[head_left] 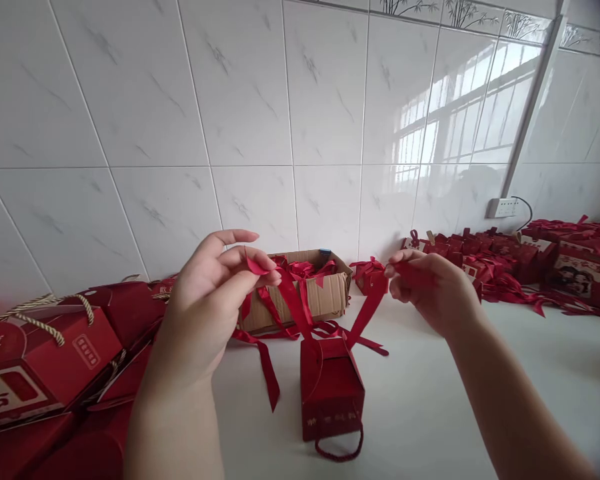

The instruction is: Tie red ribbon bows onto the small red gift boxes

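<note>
A small dark red gift box (pixel 333 393) stands on the white table in front of me, a red cord handle (pixel 340 459) hanging at its near side. Two ends of a red ribbon (pixel 295 303) rise from its top in a V. My left hand (pixel 215 287) pinches one end between thumb and fingers, up and to the left of the box. On the other side, my right hand (pixel 433 287) pinches the other end at about the same height. Both lengths look fairly taut.
Behind the gift box is an open cardboard box (pixel 325 297) with red ribbons in and around it. Larger red gift boxes (pixel 70 353) crowd the left. Many small red boxes (pixel 510 260) line the right back, near a wall socket (pixel 503 208). A tiled wall (pixel 250 120) bounds the table.
</note>
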`<action>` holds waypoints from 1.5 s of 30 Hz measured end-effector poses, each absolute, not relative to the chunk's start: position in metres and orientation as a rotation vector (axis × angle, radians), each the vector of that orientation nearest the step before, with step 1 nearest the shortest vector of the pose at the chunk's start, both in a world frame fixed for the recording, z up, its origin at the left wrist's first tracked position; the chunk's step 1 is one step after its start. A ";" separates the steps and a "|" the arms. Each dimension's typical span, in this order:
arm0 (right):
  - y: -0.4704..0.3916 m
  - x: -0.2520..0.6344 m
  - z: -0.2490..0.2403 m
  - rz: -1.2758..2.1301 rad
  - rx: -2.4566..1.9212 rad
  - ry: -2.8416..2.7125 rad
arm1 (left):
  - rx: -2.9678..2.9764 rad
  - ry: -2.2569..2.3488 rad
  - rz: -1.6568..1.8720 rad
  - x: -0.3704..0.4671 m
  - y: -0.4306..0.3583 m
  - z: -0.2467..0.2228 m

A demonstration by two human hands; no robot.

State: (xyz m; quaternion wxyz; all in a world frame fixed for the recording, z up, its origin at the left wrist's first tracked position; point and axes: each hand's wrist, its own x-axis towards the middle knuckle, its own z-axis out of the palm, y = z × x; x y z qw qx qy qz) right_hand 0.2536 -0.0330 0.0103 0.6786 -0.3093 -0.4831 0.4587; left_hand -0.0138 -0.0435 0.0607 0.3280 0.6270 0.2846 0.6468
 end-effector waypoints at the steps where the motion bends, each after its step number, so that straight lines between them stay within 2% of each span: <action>1: -0.033 0.254 0.010 1.077 -0.658 -1.094 | 1.644 0.734 1.703 -0.011 -0.043 0.061; 5: -0.034 0.253 0.011 1.137 -0.645 -1.137 | 1.595 0.715 1.818 -0.003 -0.043 0.061; 13: -0.035 0.245 0.010 0.819 -0.726 -1.077 | 1.513 0.717 2.035 0.000 -0.036 0.056; 22: -0.049 0.239 0.017 0.698 -0.745 -1.152 | 1.512 0.634 2.156 0.007 -0.034 0.053; 33: -0.065 0.232 0.024 0.647 -0.705 -1.224 | 1.535 0.523 2.015 0.008 -0.045 0.056; 45: -0.073 0.234 0.028 0.608 -0.699 -1.209 | 1.749 0.686 1.878 0.014 -0.055 0.055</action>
